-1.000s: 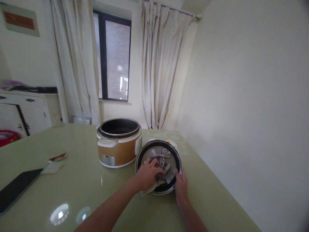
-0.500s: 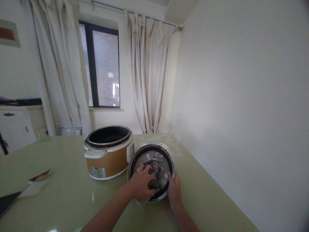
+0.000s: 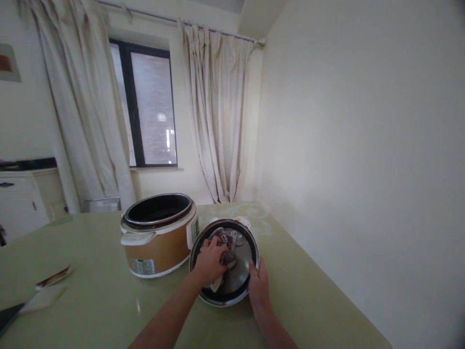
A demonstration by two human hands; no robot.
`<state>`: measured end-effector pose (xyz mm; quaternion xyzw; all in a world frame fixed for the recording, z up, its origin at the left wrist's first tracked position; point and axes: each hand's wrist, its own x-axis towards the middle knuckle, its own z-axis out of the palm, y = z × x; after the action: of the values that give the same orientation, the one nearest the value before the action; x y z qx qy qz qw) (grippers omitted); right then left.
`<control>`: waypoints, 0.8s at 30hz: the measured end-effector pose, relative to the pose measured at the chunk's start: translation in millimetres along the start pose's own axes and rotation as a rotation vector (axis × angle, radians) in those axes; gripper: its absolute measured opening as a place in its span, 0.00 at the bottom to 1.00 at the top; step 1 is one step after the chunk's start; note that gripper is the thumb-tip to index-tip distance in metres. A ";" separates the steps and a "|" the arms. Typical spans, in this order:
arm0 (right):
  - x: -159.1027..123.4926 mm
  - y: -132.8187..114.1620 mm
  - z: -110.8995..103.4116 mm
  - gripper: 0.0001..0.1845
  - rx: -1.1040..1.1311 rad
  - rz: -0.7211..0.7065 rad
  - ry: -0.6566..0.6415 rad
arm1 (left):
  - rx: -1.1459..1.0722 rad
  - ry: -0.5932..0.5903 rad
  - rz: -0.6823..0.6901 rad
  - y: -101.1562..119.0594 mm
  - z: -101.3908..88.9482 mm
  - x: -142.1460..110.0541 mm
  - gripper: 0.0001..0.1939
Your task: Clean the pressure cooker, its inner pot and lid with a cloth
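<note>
Head view, forward, down over table (image 3: 301,300)

Bench (image 3: 98,310): pale green, glossy; whitish scroll pattern toward far right corner. Cooker (image 3: 163,247), brown and white, stands upright, top open. Lid (image 3: 240,274) just right of it, tilted; contact with bench unclear. Left side: narrow brown-and-white strip (image 3: 54,277), whitish flat piece (image 3: 42,299), dark slab (image 3: 9,316) cut by frame edge.
</note>
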<state>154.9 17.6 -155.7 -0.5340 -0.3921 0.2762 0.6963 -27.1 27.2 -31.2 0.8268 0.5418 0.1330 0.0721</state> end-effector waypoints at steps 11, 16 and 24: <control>-0.5 -22.6 -9.1 0.29 0.039 0.051 -0.069 | 0.053 -0.147 0.277 24.3 14.4 -6.7 0.18; -1.3 -25.6 -9.6 0.28 -0.020 0.049 -0.066 | 0.060 -0.075 0.127 -0.2 7.0 -16.5 0.17; -1.8 -26.8 -4.2 0.31 -0.029 0.043 -0.062 | 0.044 0.020 -0.068 -11.8 1.9 -14.1 0.23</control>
<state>156.5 6.6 -130.9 -0.5435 -0.4060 0.3017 0.6699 -42.1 19.1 -38.1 0.8078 0.5732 0.1270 0.0529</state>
